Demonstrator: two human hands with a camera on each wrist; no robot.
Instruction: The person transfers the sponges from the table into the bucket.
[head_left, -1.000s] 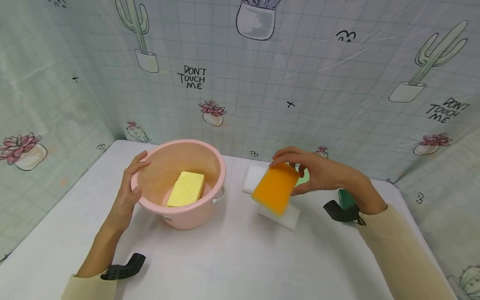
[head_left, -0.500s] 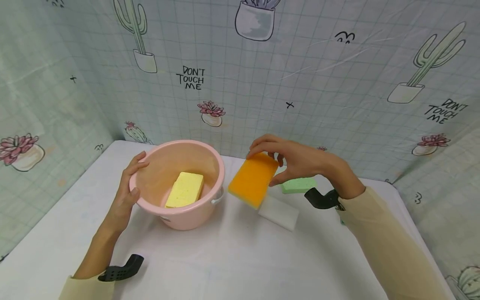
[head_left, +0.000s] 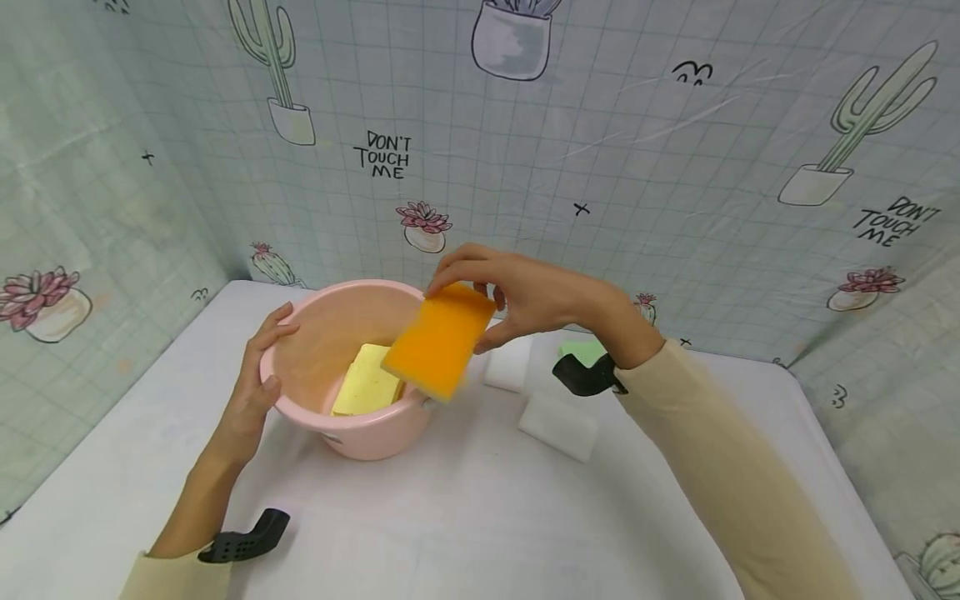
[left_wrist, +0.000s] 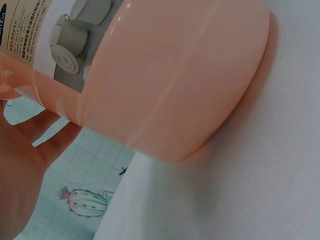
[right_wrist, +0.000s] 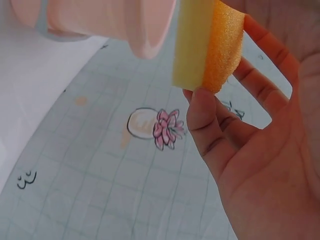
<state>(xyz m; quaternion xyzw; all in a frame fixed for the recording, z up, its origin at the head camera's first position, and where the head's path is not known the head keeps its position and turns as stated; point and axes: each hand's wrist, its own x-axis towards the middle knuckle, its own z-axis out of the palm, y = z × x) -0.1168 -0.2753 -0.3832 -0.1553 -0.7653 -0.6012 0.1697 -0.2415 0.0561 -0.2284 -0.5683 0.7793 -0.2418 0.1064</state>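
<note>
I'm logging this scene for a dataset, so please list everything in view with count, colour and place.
basin: 1, pink, on the table left of centre.
yellow sponge: 1, pale yellow, lying inside the basin.
orange sponge: 1, orange with a yellow layer, in the air above the basin's right rim.
white blocks: 2, white, on the table right of the basin.
green sponge: 1, light green, on the table behind the right wrist, partly hidden.
table: 1, white.
backdrop: 1, pale green grid with cactus prints, around the table.
left hand: 1, grips the basin's left rim.
right hand: 1, pinches the orange sponge at its upper end.
</note>
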